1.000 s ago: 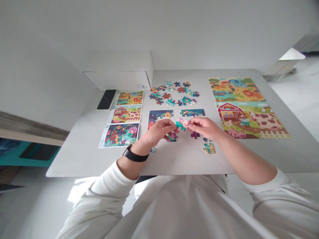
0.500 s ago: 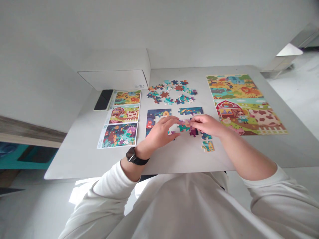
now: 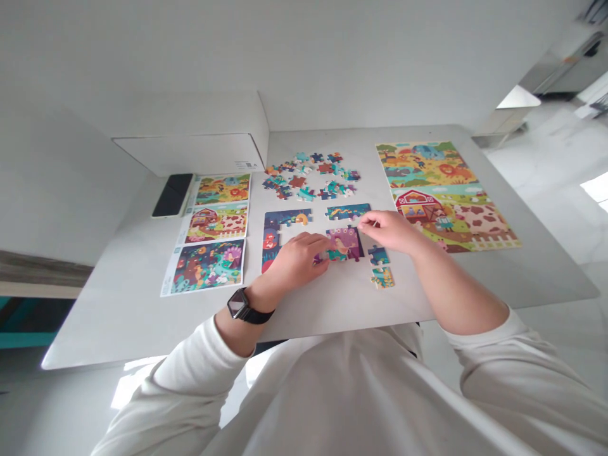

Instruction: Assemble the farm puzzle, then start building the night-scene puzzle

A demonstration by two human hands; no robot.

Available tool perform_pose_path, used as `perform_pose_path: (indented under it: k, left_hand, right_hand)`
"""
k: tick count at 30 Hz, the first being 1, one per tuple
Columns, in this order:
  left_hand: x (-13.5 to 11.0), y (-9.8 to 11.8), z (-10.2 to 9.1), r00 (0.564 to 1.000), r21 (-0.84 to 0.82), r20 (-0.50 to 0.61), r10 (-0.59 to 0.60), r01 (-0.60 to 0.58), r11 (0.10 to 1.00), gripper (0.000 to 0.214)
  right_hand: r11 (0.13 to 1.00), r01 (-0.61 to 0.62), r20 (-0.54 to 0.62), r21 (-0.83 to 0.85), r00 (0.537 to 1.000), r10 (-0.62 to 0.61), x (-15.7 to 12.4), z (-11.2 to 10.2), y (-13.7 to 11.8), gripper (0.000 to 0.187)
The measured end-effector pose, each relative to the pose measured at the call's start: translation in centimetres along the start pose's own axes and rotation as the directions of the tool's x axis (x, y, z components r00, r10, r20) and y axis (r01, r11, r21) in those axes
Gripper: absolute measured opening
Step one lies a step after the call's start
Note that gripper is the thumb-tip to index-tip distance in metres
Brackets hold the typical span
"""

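A joined peacock section (image 3: 345, 244) of a jigsaw puzzle lies flat in front of me. My left hand (image 3: 300, 256) is at its left edge, fingers curled in toward the thumb around a small purple puzzle piece (image 3: 318, 258), mostly covered by the fingers. Just off the section's upper right corner is my right hand (image 3: 384, 229), its fingers bent together with no piece showing in them. Above the section lies a dark blue joined strip (image 3: 349, 212). A joined corner section (image 3: 272, 231) stands to the left, partly behind my left hand. Two joined pieces (image 3: 380, 266) lie to the lower right.
Several loose puzzle pieces (image 3: 308, 177) are heaped toward the back of the white table (image 3: 190, 329). At left are a printed picture sheet (image 3: 209, 266), a phone (image 3: 173, 196) and a white box (image 3: 190, 152). Two finished-looking animal pictures (image 3: 446, 196) lie at right.
My right hand has drawn back from the peacock section, uncovering more of it. The left hand's fingers have closed from a wide spread. The view has shifted slightly to the right.
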State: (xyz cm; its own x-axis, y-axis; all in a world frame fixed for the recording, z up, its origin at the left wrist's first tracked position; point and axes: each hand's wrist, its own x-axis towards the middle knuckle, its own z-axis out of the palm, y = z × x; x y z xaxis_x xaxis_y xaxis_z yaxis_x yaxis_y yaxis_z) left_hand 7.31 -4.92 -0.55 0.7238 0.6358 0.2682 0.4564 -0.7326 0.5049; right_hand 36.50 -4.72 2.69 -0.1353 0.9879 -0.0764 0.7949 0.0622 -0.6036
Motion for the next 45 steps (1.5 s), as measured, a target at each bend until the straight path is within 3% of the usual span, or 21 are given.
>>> perform_pose_path:
  k: [17, 22, 31, 45]
  left_hand:
    - [0.0, -0.5, 1.3, 0.999, 0.175, 0.029, -0.019, 0.014, 0.984, 0.035]
    - [0.0, -0.3, 1.0, 0.999, 0.174, 0.032, 0.007, -0.012, 0.985, 0.039]
    - [0.2, -0.1, 1.1, 0.999, 0.178, 0.054, 0.001, -0.011, 0.984, 0.033]
    - [0.2, -0.5, 1.4, 0.998, 0.202, 0.067, -0.009, -0.004, 0.979, 0.031]
  right_hand:
    - [0.988, 0.129, 0.034, -0.09, 0.991, -0.126, -0.1, 0.5, 0.2, 0.01]
    - [0.94, 0.315, 0.08, -0.131, 0.949, -0.306, 0.2, 0.8, 1.3, 0.025]
    - [0.883, 0.464, 0.2, -0.076, 0.874, -0.442, 0.1, 0.9, 0.9, 0.028]
    - [0.864, 0.488, 0.247, -0.126, 0.859, -0.449, 0.1, 1.5, 0.7, 0.018]
